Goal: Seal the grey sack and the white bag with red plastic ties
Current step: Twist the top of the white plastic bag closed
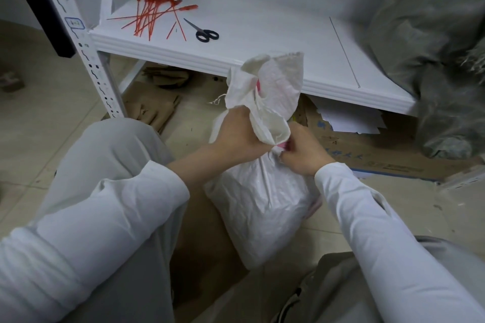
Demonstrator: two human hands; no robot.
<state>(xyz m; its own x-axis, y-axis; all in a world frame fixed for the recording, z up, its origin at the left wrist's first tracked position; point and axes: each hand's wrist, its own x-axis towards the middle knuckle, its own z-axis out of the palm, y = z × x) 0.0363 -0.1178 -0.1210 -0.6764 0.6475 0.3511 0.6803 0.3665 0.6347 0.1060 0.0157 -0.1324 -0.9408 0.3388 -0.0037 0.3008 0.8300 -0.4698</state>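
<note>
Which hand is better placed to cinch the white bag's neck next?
Probably the right hand: its fingers pinch the neck of the white bag where a pinkish-red bit shows, while the left hand grips the gathered neck.

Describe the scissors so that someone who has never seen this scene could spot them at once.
Find the white shelf board across the top of the view. Near its front left corner lies a heap of red plastic ties; the scissors lie just right of it. They alone have black handles, with metal blades pointing back toward the ties.
</note>
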